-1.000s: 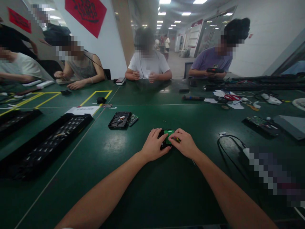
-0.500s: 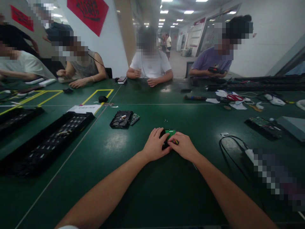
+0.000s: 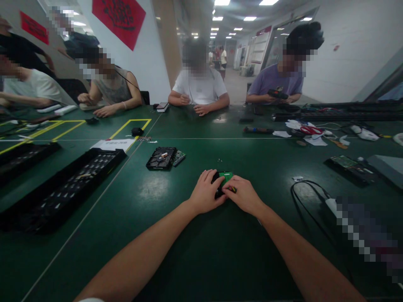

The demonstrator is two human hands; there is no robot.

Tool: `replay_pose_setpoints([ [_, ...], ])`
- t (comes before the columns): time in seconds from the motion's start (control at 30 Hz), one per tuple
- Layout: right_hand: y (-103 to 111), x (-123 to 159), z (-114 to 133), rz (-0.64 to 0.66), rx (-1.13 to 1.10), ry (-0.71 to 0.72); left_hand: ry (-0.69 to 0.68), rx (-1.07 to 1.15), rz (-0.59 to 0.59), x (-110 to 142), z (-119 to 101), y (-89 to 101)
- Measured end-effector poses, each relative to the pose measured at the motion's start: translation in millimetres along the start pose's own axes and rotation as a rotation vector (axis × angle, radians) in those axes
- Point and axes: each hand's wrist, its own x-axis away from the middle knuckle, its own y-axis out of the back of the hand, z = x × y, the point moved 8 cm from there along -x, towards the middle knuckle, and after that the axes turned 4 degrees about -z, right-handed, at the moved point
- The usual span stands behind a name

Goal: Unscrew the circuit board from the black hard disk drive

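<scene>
On the green table my left hand [image 3: 206, 193] is closed over a small black case with a green circuit board [image 3: 225, 178], fingers lying across its left side and top. My right hand [image 3: 243, 193] pinches a small black-and-yellow tool [image 3: 233, 189] at the near right edge of the board. Its working end is hidden by the fingers, so I cannot tell its exact kind. The two hands touch or nearly touch. Several tiny light pieces, perhaps screws, [image 3: 219, 160] lie just beyond the board.
Left of my hands sit a black square housing [image 3: 161, 158], a loose circuit board [image 3: 179, 157] and a long black tray [image 3: 72, 182]. To the right are a looped black cable [image 3: 294, 197], a black unit with a board [image 3: 349, 168] and a grey box [image 3: 387, 167]. Co-workers sit opposite.
My hands stay on the board almost unmoved; the black-and-yellow tool has turned slightly in my right fingers. The view has shifted a little. The co-worker at the right has leaned left.
</scene>
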Motion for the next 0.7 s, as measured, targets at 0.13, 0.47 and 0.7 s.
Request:
replay_pose_setpoints([
  [0.13,-0.4,-0.1,-0.9,-0.009,0.008,0.0,0.007,0.008,0.0,0.1,-0.5,1.1],
  [0.47,0.4,0.1,1.1,-0.003,-0.003,0.018,0.005,-0.002,-0.001,0.0,-0.3,0.7],
  [0.7,0.1,2.4,-0.3,0.011,0.011,0.072,0.004,-0.013,0.004,-0.1,-0.8,0.8],
])
